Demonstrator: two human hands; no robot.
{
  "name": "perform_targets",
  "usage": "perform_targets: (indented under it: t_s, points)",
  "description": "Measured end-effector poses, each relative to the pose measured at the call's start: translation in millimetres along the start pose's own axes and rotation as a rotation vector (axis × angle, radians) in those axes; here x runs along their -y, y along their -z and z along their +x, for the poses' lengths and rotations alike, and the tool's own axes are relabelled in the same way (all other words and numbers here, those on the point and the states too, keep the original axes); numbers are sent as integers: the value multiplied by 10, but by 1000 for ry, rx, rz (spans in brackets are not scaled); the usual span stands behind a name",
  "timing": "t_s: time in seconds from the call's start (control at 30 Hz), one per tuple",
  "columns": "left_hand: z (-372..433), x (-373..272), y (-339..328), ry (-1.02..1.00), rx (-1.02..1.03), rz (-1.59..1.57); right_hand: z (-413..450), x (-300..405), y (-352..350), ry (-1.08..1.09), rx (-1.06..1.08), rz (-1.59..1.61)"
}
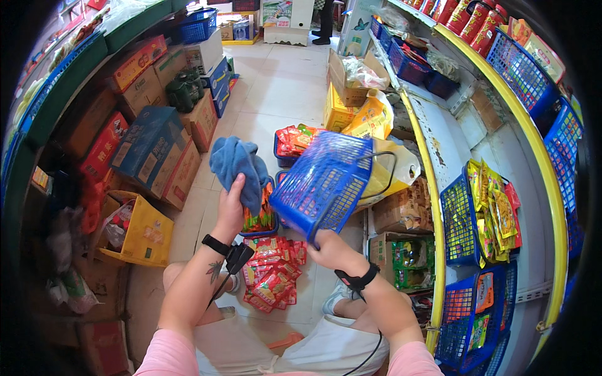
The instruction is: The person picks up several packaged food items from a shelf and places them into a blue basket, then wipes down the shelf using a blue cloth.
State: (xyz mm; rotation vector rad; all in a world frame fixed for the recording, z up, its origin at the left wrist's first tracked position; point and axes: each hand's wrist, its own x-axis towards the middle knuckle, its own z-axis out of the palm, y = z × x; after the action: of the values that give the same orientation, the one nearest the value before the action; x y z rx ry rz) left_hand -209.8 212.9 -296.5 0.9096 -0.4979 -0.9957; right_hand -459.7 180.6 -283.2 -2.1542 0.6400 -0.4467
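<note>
My left hand is closed on a blue cloth, held up in front of me. My right hand grips the rim of a blue plastic basket, which is tilted, slightly blurred and has a black handle. Its inside is hidden from view. On the floor below lies a pile of red snack packets. Behind my left hand stands a blue basket of orange and green packets, partly hidden by the cloth. Farther off is another basket with red packets.
Cardboard boxes and a yellow box stand at the left. At the right, a yellow-edged shelf holds a blue basket of yellow packets. Yellow bags and an open carton stand beyond the held basket. A person's legs show far off.
</note>
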Motion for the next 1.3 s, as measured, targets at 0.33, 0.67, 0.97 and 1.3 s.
perform_targets:
  t_s: [0.33,0.67,0.97,1.3]
  points:
    - [-142,211,-34,182,181,312,-135,-167,-100,44,302,-395]
    - [-314,553,-150,139,113,308,-97,-314,-222,55,354,-646]
    - [-144,572,25,179,-75,90,66,-23,334,209,-523,-167]
    - [-153,455,-84,169,-89,-19,-16,-490,318,-367,-518,17]
